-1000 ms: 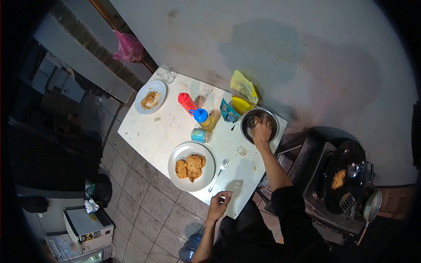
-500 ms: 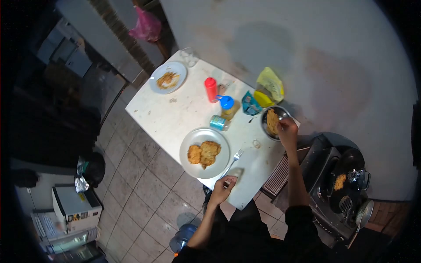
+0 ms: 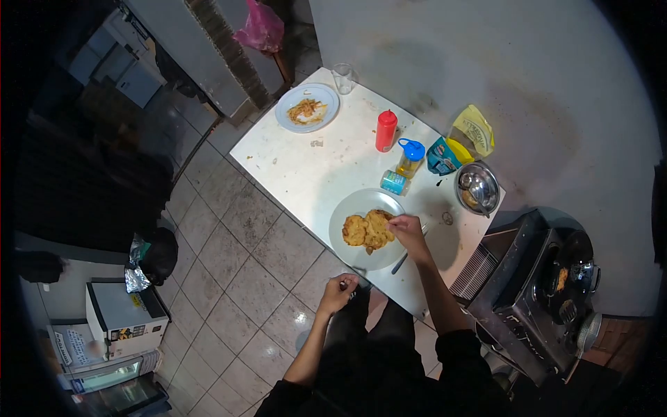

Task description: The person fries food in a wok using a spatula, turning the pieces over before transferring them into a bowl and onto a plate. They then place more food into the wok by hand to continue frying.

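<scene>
My right hand is over the round plate, its fingertips pinched on the edge of a golden fried patty. Another browned patty lies beside it on the plate. A fork rests at the plate's right side, partly hidden under my right hand. My left hand hangs off the table's front edge with its fingers curled closed; what they hold, if anything, is hidden.
The white table holds a red squeeze bottle, a blue-capped bottle, a small jar, a metal bowl, a food packet, a glass and a food plate. A stove with a pan stands right.
My right hand has moved left from the metal bowl to the plate, bringing the patty it held. My left hand has drawn back from the fork, off the table edge. The view has shifted.
</scene>
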Tool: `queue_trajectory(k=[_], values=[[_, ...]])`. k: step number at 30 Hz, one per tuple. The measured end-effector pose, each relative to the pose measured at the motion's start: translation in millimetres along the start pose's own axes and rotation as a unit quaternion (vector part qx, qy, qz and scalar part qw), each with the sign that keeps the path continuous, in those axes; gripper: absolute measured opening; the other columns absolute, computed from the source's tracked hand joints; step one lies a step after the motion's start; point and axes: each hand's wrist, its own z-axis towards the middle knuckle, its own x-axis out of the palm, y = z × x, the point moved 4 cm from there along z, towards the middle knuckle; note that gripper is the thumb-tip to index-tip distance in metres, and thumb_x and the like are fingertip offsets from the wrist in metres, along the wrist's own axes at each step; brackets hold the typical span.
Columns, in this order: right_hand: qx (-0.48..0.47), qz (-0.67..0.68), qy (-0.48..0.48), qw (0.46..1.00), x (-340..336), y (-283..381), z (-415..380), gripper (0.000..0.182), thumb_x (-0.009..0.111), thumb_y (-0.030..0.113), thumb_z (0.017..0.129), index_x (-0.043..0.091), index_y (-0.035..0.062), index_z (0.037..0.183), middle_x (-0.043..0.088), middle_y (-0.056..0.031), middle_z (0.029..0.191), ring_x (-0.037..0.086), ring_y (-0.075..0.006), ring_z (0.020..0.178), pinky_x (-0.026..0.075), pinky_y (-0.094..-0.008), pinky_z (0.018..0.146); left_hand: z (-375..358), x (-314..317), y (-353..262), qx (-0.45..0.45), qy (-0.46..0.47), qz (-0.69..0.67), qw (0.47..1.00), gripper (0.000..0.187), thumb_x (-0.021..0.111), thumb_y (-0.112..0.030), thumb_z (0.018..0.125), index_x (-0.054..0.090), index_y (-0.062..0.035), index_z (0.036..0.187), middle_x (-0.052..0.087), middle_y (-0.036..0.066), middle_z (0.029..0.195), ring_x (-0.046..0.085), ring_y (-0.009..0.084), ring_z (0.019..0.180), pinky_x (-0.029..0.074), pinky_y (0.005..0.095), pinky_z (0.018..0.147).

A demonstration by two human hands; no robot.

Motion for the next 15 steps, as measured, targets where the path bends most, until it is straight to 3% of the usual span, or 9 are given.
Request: queue_trajectory(k=[5, 7, 8, 10, 11, 14, 15], values=[[-0.099, -0.159, -0.043, 0.981, 28, 36, 8, 0.007, 0.063, 0.003, 0.074, 0.062, -0.0042, 0.076, 0.059, -0.0152, 0.08, 0.062, -0.0247, 0.075, 0.049, -0.0324, 0.07, -3, -19, 10, 0.023, -0.003, 0.036, 0.999, 0.019, 0.061, -0.016, 0.087, 0.065, 0.0005, 0.095, 0.057, -0.001, 0.072, 0.049, 0.0056, 0.065, 0.041, 0.0218, 0.057], [-0.211, -0.312, -0.02, 0.926, 40, 40, 3, 0.008, 0.062, 0.003, 0.071, 0.061, -0.0017, 0.078, 0.056, -0.0154, 0.089, 0.058, -0.0302, 0.089, 0.045, -0.0386, 0.082, -3, -19, 13, 0.028, 0.003, 0.037, 0.999, 0.019, 0.061, -0.016, 0.087, 0.065, 0.0003, 0.095, 0.056, -0.001, 0.072, 0.049, 0.0057, 0.064, 0.041, 0.0219, 0.057], [-0.211, -0.312, -0.025, 0.926, 42, 37, 0, 0.008, 0.062, 0.003, 0.071, 0.061, -0.0017, 0.078, 0.056, -0.0154, 0.089, 0.058, -0.0302, 0.089, 0.045, -0.0386, 0.082, -2, -19, 14, 0.029, 0.007, 0.04, 0.999, 0.019, 0.061, -0.017, 0.087, 0.065, 0.0002, 0.095, 0.056, -0.001, 0.071, 0.049, 0.0058, 0.064, 0.041, 0.0221, 0.057], [-0.323, -0.46, 0.035, 0.826, 58, 30, -13, 0.02, 0.064, 0.007, 0.069, 0.06, 0.0013, 0.088, 0.053, -0.0158, 0.099, 0.05, -0.0323, 0.102, 0.038, -0.0436, 0.09, -3, -18, 10, 0.016, 0.014, 0.046, 0.999, 0.019, 0.062, -0.017, 0.087, 0.065, 0.0002, 0.095, 0.056, -0.001, 0.071, 0.049, 0.0061, 0.063, 0.041, 0.0224, 0.057], [-0.302, -0.415, 0.081, 0.854, 57, 23, -17, 0.032, 0.073, 0.014, 0.061, 0.06, 0.0022, 0.088, 0.05, -0.0129, 0.105, 0.046, -0.0305, 0.106, 0.036, -0.043, 0.091, -3, -17, 7, 0.001, 0.017, 0.049, 0.999, 0.019, 0.062, -0.017, 0.087, 0.065, 0.0001, 0.095, 0.056, 0.0, 0.07, 0.049, 0.0064, 0.063, 0.042, 0.0227, 0.057], [-0.29, -0.43, 0.119, 0.847, 61, 18, -29, 0.034, 0.073, 0.016, 0.062, 0.061, 0.0029, 0.091, 0.049, -0.0136, 0.107, 0.046, -0.0306, 0.105, 0.036, -0.0442, 0.09, -2, -15, 5, 0.007, 0.02, 0.067, 0.998, 0.02, 0.062, -0.018, 0.087, 0.065, 0.0, 0.094, 0.056, 0.0, 0.069, 0.049, 0.0067, 0.062, 0.042, 0.0232, 0.056], [-0.29, -0.461, 0.128, 0.829, 62, 15, -32, 0.043, 0.075, 0.019, 0.061, 0.06, 0.0042, 0.1, 0.048, -0.0147, 0.109, 0.046, -0.0309, 0.107, 0.036, -0.0441, 0.09, -2, -14, 6, 0.008, 0.023, 0.067, 0.997, 0.02, 0.062, -0.018, 0.087, 0.065, 0.0, 0.094, 0.056, 0.0, 0.069, 0.049, 0.0067, 0.062, 0.042, 0.0232, 0.056]])
